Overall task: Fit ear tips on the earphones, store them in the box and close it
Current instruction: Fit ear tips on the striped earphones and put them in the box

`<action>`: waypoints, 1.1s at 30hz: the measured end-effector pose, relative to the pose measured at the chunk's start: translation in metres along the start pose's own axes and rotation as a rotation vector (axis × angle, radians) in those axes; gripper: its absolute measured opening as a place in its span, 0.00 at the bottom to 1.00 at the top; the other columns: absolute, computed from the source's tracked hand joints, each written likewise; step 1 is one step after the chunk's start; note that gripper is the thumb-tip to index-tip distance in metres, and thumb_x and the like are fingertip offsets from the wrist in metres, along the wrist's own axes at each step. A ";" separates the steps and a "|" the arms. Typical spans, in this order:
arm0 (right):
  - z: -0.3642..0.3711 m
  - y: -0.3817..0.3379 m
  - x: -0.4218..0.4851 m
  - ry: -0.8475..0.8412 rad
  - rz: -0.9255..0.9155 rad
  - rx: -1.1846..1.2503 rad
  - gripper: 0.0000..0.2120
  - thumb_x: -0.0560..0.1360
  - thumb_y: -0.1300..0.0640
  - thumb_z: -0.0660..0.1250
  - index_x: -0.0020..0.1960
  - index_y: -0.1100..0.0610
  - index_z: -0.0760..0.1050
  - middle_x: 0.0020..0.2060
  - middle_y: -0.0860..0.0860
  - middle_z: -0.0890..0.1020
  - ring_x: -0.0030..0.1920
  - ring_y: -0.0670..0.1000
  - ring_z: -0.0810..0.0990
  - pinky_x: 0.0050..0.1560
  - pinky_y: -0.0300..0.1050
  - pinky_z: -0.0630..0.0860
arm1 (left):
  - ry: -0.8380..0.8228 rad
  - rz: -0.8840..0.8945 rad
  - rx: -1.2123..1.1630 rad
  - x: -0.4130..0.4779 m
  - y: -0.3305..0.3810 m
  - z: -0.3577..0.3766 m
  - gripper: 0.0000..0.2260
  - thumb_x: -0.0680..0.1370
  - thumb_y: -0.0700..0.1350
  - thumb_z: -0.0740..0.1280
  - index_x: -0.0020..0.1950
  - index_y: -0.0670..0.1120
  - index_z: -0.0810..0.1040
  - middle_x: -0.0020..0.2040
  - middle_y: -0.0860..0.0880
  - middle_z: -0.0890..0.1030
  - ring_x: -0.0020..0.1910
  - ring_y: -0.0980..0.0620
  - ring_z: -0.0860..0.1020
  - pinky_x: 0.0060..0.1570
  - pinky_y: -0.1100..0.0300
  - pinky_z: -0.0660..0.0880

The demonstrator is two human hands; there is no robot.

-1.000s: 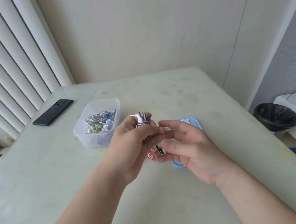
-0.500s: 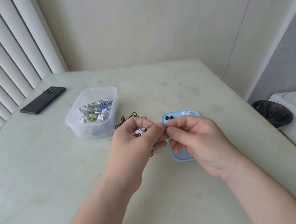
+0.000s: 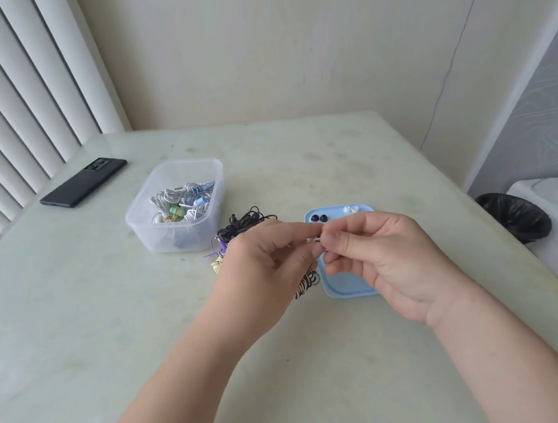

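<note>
Head view. At frame centre, the left hand (image 3: pixel 269 267) and right hand (image 3: pixel 378 256) meet fingertip to fingertip, both pinching a small earphone (image 3: pixel 314 239). Its striped cable (image 3: pixel 307 282) hangs below the left hand. Beneath the right hand, a blue lid (image 3: pixel 347 288) carries dark ear tips (image 3: pixel 318 219). The clear box (image 3: pixel 177 237) stands centre-left on the surface (image 3: pixel 73 301).

Left hand (image 3: pixel 269 267) and right hand (image 3: pixel 389 258) pinch an earphone (image 3: pixel 314 239) above the blue lid (image 3: pixel 347 288)

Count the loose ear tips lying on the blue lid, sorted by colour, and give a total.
Dark ear tips: 2
White ear tips: 2
Total: 4, all at the far end of the blue lid.
</note>
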State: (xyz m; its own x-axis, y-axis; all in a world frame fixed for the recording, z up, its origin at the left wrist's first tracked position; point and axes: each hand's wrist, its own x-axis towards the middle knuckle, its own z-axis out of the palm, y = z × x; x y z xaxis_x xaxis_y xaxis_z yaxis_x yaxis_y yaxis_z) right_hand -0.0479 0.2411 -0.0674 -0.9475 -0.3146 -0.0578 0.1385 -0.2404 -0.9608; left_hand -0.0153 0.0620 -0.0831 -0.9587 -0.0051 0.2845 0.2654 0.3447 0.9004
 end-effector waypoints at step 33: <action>-0.006 0.004 0.003 0.112 -0.088 -0.509 0.04 0.77 0.62 0.72 0.45 0.55 0.85 0.34 0.50 0.84 0.33 0.47 0.79 0.37 0.43 0.78 | 0.051 -0.215 -0.345 0.001 0.004 0.008 0.02 0.81 0.39 0.71 0.51 0.45 0.82 0.46 0.46 0.87 0.43 0.48 0.87 0.47 0.54 0.84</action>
State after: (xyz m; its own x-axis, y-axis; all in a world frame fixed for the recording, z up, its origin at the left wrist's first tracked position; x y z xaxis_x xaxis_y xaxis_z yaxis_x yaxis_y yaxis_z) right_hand -0.0514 0.2448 -0.0731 -0.9781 -0.2065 0.0272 -0.0743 0.2238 -0.9718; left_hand -0.0157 0.0713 -0.0817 -0.9920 -0.0924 0.0861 0.0869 -0.0044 0.9962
